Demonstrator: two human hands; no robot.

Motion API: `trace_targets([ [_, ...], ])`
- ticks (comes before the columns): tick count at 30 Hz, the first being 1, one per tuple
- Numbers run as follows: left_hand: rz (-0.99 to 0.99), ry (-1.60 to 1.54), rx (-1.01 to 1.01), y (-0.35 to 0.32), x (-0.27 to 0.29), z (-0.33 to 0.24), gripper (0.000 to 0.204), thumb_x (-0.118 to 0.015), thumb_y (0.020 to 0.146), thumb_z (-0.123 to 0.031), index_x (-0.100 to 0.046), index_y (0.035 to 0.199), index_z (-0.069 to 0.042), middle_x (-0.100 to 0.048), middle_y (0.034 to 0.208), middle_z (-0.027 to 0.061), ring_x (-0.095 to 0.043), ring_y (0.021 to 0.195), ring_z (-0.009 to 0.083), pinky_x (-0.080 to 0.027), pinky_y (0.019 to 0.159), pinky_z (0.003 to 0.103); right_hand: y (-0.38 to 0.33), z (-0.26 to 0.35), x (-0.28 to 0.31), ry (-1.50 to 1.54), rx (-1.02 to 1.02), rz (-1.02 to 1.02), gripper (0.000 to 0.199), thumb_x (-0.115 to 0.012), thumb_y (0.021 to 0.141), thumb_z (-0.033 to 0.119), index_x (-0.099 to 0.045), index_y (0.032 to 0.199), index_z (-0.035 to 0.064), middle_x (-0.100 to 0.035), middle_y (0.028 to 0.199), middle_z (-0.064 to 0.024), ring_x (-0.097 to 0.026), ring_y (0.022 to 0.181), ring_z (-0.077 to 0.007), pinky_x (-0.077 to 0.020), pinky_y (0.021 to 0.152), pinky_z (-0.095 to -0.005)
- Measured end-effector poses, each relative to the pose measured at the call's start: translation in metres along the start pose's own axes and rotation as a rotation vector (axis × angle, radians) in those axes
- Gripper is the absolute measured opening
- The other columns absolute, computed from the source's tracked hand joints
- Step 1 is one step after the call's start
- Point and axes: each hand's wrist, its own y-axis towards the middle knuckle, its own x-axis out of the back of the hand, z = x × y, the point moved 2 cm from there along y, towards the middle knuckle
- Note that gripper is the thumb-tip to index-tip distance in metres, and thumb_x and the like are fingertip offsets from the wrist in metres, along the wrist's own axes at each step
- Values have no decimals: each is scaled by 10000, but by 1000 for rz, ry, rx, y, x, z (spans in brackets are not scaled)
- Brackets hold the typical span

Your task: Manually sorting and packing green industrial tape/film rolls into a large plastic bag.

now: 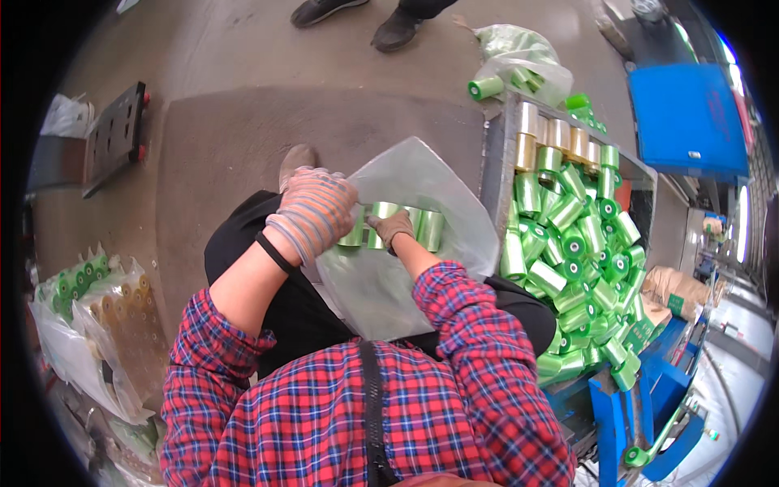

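A clear plastic bag (442, 183) lies spread over my lap, with a row of several green film rolls (432, 231) in it. My left hand (315, 209), in a striped knit glove, is closed at the bag's left edge and appears to pinch the plastic; its fingertips are partly hidden. Over the middle of the row, my right hand (393, 227) in a brownish glove has its fingers curled round one of the rolls. To my right stands a metal-sided bin (497, 154) heaped with loose green film rolls (572, 268).
Yellowish film rolls (527, 134) stand at the bin's far end. Beyond it rests another bag of rolls (527, 61). Packed bags of rolls (114, 316) sit at left, near a dark slotted panel (114, 138). A blue box (688, 118) is far right. Another person's shoes (398, 31) show ahead.
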Motion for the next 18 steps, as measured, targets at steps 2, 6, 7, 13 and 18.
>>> trace_targets([
  [2, -30, -9, -11, -1, 8, 1, 157, -541, 718, -190, -628, 802, -90, -610, 851, 91, -572, 864, 276, -413, 779, 372, 33, -14, -37, -54, 37, 15, 963, -698, 638, 488, -274, 1243, -131, -417, 1247, -273, -429, 1170, -324, -353, 970, -342],
  [6, -55, -82, -49, 9, 11, 6, 172, -570, 677, -192, -623, 785, -70, -596, 819, 103, -564, 824, 268, -412, 744, 395, 64, -33, -48, -46, 102, 133, 866, -672, 694, 416, -256, 1289, -56, -413, 1269, -243, -407, 1187, -332, -334, 989, -334],
  [7, -61, -81, -57, 12, 9, 6, 175, -580, 662, -190, -616, 779, -64, -591, 808, 112, -559, 802, 276, -411, 732, 396, 62, -32, -42, -99, 113, 122, 750, -647, 729, 325, -285, 1304, 6, -410, 1276, -235, -422, 1176, -325, -362, 970, -353],
  [13, -288, -63, -590, -9, -2, -59, 165, -596, 684, -200, -606, 816, -102, -587, 813, 132, -568, 732, 288, -449, 555, 363, -40, -13, 34, -920, 299, 180, 642, -595, 740, 230, -341, 1303, 56, -422, 1240, -281, -528, 1037, -401, -460, 827, -460],
  [18, 561, 338, -54, -46, -10, -32, 915, -739, 550, -413, -366, 1300, -46, -510, 1183, 155, -446, 1152, 291, -311, 987, 391, -154, -42, 156, -1406, 512, -276, 650, -494, 797, 248, -229, 1371, 100, -267, 1352, -277, -285, 1255, -409, -270, 1018, -473],
])
